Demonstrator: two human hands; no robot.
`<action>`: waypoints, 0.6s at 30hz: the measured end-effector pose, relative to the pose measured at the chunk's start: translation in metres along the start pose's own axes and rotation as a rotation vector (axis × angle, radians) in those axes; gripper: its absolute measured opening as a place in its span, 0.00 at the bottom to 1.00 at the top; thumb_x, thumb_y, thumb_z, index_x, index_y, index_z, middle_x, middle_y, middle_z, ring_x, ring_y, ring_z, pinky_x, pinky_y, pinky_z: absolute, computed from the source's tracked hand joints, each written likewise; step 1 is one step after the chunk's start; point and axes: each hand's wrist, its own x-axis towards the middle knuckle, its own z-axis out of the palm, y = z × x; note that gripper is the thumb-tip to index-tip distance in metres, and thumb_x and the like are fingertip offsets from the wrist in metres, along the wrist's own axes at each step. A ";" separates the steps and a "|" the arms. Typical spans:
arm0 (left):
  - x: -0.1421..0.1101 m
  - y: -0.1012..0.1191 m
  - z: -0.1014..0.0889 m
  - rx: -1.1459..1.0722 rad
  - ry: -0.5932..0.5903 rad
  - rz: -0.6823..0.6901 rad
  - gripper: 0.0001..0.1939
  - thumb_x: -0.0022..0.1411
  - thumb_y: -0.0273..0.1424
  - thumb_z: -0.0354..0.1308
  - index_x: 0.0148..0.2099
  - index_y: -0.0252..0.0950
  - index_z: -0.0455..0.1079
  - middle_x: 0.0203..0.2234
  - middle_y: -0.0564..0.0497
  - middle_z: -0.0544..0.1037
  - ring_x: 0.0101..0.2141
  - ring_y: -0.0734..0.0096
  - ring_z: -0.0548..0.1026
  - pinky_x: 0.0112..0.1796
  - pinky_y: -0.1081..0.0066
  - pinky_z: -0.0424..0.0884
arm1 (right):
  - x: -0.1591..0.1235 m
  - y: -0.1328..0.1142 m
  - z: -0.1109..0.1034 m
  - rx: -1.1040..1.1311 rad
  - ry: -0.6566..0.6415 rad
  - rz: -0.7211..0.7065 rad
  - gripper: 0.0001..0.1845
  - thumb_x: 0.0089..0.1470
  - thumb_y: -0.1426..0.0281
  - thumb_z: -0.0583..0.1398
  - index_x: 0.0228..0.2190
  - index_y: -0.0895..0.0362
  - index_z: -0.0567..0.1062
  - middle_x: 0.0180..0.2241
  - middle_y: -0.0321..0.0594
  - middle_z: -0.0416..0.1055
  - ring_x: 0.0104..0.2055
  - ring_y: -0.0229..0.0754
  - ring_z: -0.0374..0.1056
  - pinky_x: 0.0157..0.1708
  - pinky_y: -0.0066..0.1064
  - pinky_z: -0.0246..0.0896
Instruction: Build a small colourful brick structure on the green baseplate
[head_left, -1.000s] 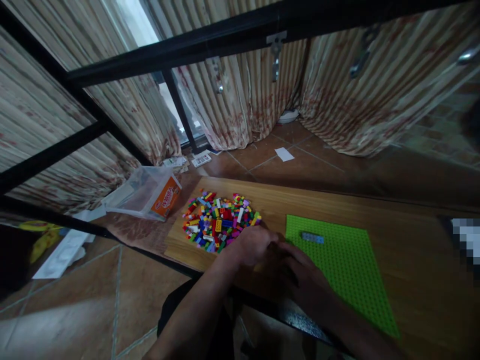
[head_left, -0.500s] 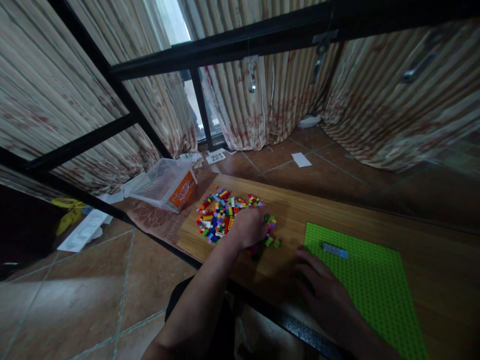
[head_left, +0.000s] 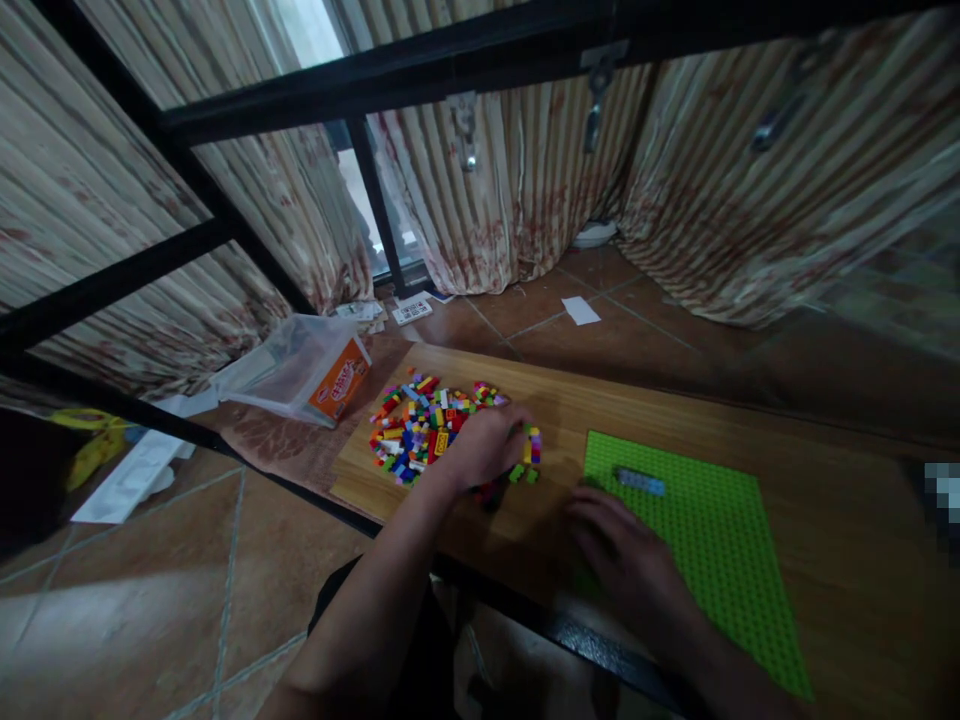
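A heap of small coloured bricks (head_left: 420,430) lies on the wooden table (head_left: 825,560). My left hand (head_left: 484,445) rests on the right part of the heap, fingers curled down among the bricks; what it grips, if anything, is hidden. A bright green studded baseplate (head_left: 697,540) lies to the right, with a blue-grey brick (head_left: 640,482) stuck near its far left corner. My right hand (head_left: 619,545) lies flat at the plate's near left corner, fingers spread, holding nothing.
A clear plastic tub with an orange label (head_left: 307,372) lies tipped on its side left of the heap. Papers (head_left: 581,310) lie on the tiled floor. A black metal frame (head_left: 375,90) crosses overhead before striped curtains (head_left: 750,180).
My left hand left my right hand and reached into the brick heap, pushing several bricks to the right. My right hand spread flat by the baseplate. The camera shifted.
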 end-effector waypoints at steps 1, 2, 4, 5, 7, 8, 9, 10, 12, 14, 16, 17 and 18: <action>-0.003 0.003 0.001 -0.089 -0.004 0.023 0.11 0.63 0.25 0.52 0.47 0.36 0.70 0.37 0.48 0.78 0.37 0.68 0.76 0.40 0.72 0.71 | 0.003 -0.004 -0.002 0.051 0.034 0.071 0.10 0.61 0.65 0.57 0.42 0.51 0.76 0.49 0.42 0.75 0.51 0.47 0.71 0.51 0.42 0.68; -0.006 0.007 0.003 -0.170 -0.013 0.041 0.11 0.63 0.26 0.52 0.47 0.36 0.70 0.35 0.50 0.78 0.34 0.70 0.76 0.38 0.73 0.70 | 0.006 -0.007 -0.004 0.104 0.070 0.147 0.11 0.60 0.63 0.57 0.43 0.51 0.75 0.47 0.42 0.76 0.49 0.46 0.72 0.49 0.41 0.69; -0.010 0.017 0.010 -0.280 -0.038 0.074 0.10 0.64 0.28 0.52 0.47 0.35 0.69 0.33 0.50 0.78 0.31 0.71 0.75 0.35 0.73 0.70 | 0.012 -0.011 -0.009 0.218 0.148 0.280 0.14 0.58 0.59 0.59 0.43 0.52 0.75 0.42 0.42 0.77 0.45 0.46 0.73 0.45 0.39 0.70; -0.011 0.023 0.014 -0.313 -0.049 0.094 0.10 0.64 0.28 0.52 0.47 0.35 0.69 0.34 0.50 0.78 0.32 0.71 0.75 0.36 0.73 0.70 | 0.015 -0.012 -0.011 0.282 0.185 0.322 0.15 0.57 0.58 0.60 0.43 0.52 0.76 0.41 0.42 0.77 0.44 0.45 0.73 0.44 0.39 0.70; -0.012 0.033 0.022 -0.344 -0.071 0.136 0.09 0.64 0.28 0.53 0.46 0.35 0.70 0.34 0.49 0.78 0.33 0.70 0.76 0.37 0.73 0.70 | 0.019 -0.012 -0.015 0.390 0.236 0.366 0.17 0.54 0.57 0.63 0.43 0.53 0.76 0.40 0.41 0.78 0.43 0.45 0.73 0.43 0.38 0.69; -0.012 0.037 0.026 -0.351 -0.083 0.152 0.09 0.64 0.28 0.52 0.45 0.35 0.70 0.34 0.49 0.78 0.34 0.70 0.76 0.37 0.72 0.70 | 0.021 -0.012 -0.017 0.425 0.244 0.371 0.18 0.53 0.57 0.64 0.43 0.53 0.76 0.39 0.41 0.78 0.42 0.44 0.73 0.43 0.38 0.69; -0.012 0.041 0.031 -0.359 -0.098 0.165 0.09 0.63 0.27 0.53 0.46 0.35 0.70 0.34 0.49 0.78 0.34 0.69 0.76 0.38 0.72 0.70 | 0.021 -0.011 -0.018 0.448 0.245 0.368 0.19 0.51 0.58 0.65 0.44 0.53 0.77 0.39 0.40 0.78 0.42 0.44 0.73 0.44 0.38 0.69; -0.012 0.044 0.035 -0.370 -0.109 0.175 0.10 0.63 0.27 0.53 0.46 0.35 0.70 0.35 0.49 0.78 0.35 0.69 0.76 0.38 0.72 0.70 | 0.022 -0.011 -0.019 0.463 0.242 0.360 0.19 0.50 0.58 0.66 0.44 0.52 0.77 0.40 0.40 0.78 0.42 0.43 0.73 0.45 0.39 0.68; -0.012 0.048 0.042 -0.397 -0.118 0.177 0.10 0.63 0.28 0.54 0.47 0.36 0.70 0.37 0.49 0.79 0.37 0.69 0.77 0.39 0.72 0.71 | 0.022 -0.011 -0.021 0.491 0.249 0.347 0.18 0.50 0.60 0.66 0.43 0.52 0.79 0.40 0.39 0.79 0.42 0.43 0.73 0.45 0.39 0.68; -0.012 0.051 0.048 -0.422 -0.112 0.151 0.10 0.64 0.31 0.54 0.46 0.36 0.70 0.38 0.49 0.79 0.37 0.68 0.78 0.39 0.72 0.72 | 0.022 -0.012 -0.022 0.529 0.277 0.345 0.14 0.50 0.60 0.66 0.39 0.52 0.80 0.39 0.39 0.79 0.41 0.43 0.74 0.45 0.40 0.68; -0.012 0.053 0.052 -0.441 -0.100 0.112 0.09 0.64 0.33 0.55 0.45 0.37 0.70 0.36 0.50 0.79 0.36 0.69 0.78 0.39 0.72 0.73 | 0.023 -0.012 -0.024 0.560 0.303 0.352 0.12 0.49 0.61 0.66 0.36 0.52 0.81 0.37 0.39 0.80 0.40 0.43 0.74 0.43 0.39 0.69; -0.012 0.054 0.053 -0.453 -0.094 0.099 0.09 0.64 0.33 0.55 0.44 0.37 0.71 0.35 0.50 0.79 0.35 0.70 0.78 0.38 0.72 0.73 | 0.023 -0.012 -0.024 0.574 0.314 0.359 0.11 0.49 0.60 0.67 0.35 0.51 0.82 0.36 0.39 0.80 0.39 0.43 0.74 0.42 0.39 0.70; -0.012 0.055 0.055 -0.464 -0.085 0.090 0.08 0.63 0.33 0.55 0.44 0.37 0.71 0.35 0.50 0.79 0.35 0.70 0.78 0.38 0.73 0.73 | 0.024 -0.013 -0.024 0.589 0.325 0.371 0.11 0.48 0.60 0.67 0.34 0.51 0.82 0.36 0.39 0.80 0.38 0.43 0.74 0.41 0.39 0.70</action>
